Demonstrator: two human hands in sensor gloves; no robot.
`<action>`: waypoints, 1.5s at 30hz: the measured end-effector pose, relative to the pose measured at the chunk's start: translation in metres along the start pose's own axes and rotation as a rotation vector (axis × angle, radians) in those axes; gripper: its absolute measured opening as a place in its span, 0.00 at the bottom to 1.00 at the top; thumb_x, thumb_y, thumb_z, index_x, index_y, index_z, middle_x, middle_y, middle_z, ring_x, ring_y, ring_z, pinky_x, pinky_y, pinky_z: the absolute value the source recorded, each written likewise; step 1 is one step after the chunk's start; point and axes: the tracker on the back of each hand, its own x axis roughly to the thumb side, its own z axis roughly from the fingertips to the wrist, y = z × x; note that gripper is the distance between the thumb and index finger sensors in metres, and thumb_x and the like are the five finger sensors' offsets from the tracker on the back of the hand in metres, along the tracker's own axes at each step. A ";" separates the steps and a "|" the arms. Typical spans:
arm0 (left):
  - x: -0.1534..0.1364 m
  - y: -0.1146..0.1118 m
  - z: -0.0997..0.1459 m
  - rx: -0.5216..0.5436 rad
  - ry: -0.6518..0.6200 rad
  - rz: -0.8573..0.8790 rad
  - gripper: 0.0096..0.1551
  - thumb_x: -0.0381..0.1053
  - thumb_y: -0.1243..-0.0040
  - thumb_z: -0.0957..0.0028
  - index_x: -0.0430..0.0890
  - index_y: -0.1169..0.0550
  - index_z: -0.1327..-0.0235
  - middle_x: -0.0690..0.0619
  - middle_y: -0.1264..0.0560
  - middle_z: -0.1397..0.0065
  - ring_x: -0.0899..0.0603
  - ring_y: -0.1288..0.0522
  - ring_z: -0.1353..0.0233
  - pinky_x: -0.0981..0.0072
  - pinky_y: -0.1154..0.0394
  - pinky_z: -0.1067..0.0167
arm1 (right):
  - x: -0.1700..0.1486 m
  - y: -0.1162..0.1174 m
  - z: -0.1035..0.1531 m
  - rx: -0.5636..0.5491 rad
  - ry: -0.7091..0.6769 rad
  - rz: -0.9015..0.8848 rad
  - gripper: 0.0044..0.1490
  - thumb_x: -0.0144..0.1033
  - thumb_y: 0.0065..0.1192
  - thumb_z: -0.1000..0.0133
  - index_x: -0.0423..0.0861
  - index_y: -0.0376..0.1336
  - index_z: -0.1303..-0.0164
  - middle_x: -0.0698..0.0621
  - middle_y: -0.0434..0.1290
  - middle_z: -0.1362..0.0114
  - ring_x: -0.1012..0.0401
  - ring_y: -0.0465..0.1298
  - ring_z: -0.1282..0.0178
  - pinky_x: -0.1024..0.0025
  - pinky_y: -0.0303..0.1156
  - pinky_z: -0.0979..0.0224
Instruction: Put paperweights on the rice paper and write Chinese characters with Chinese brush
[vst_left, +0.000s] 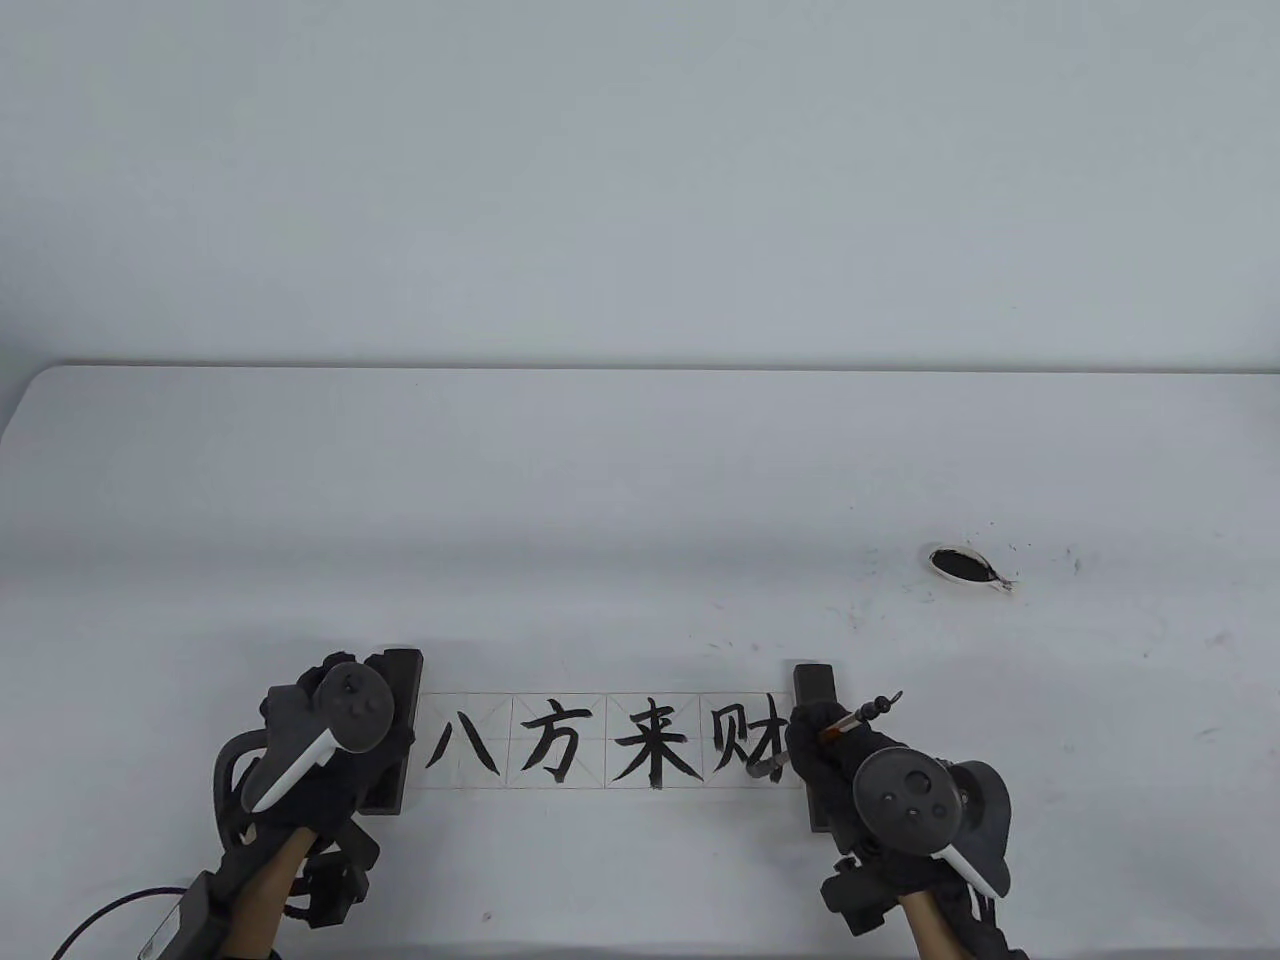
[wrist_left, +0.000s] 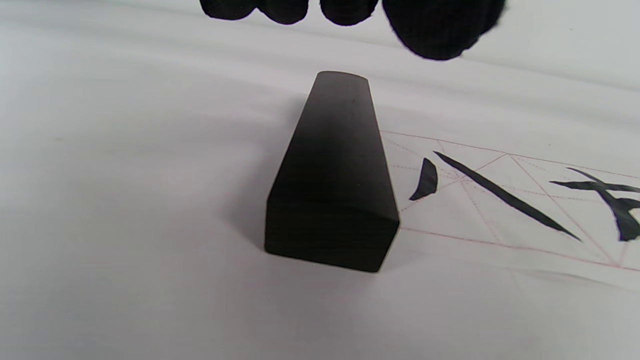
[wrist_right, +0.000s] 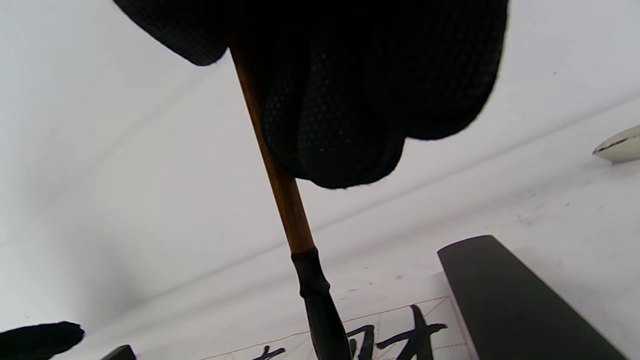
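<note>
Right hand (vst_left: 850, 765) gripped the brown bamboo-shafted Chinese brush (wrist_right: 280, 185) mid-shaft, tip at the thin gridded rice paper (vst_left: 600, 740). Left hand (vst_left: 330, 740) lay relaxed over the left black block paperweight (wrist_left: 332, 185). Paper looked flimsy, tear-prone; blocks heavy, rigid.

A white tabletop (vst_left: 640, 480) fills the lower part of the table view, its far edge running straight across and its far corners rounded. Behind it stands a plain pale wall (vst_left: 640, 180), greyish-white, bare and evenly lit. Light is soft and diffuse, with only faint shadows lying on the surface. Over on the right side, small dark specks and smears (vst_left: 1075, 562) dot the white top. In the wrist views the same white surface stretches away, with gentle bands of shade running across it, and the pale wall rises behind in the right wrist view.
</note>
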 end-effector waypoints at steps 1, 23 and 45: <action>0.000 0.000 0.000 0.000 0.000 0.000 0.49 0.62 0.53 0.44 0.56 0.54 0.11 0.44 0.56 0.08 0.32 0.55 0.09 0.33 0.62 0.19 | -0.001 -0.001 0.000 -0.003 0.000 -0.027 0.26 0.45 0.53 0.38 0.38 0.70 0.44 0.43 0.82 0.50 0.55 0.84 0.57 0.63 0.80 0.54; 0.000 0.002 0.000 0.016 -0.004 0.006 0.49 0.62 0.53 0.44 0.56 0.55 0.11 0.44 0.58 0.07 0.32 0.55 0.09 0.33 0.62 0.19 | -0.015 -0.017 0.002 -0.224 0.036 -0.136 0.30 0.47 0.61 0.42 0.33 0.74 0.51 0.47 0.86 0.61 0.60 0.86 0.69 0.70 0.82 0.65; -0.003 0.005 0.003 0.069 -0.010 0.015 0.49 0.63 0.53 0.43 0.57 0.56 0.11 0.45 0.59 0.07 0.33 0.57 0.09 0.34 0.62 0.19 | 0.034 -0.103 -0.004 -0.515 -0.205 0.234 0.29 0.42 0.65 0.45 0.32 0.73 0.46 0.45 0.87 0.60 0.60 0.87 0.67 0.70 0.82 0.63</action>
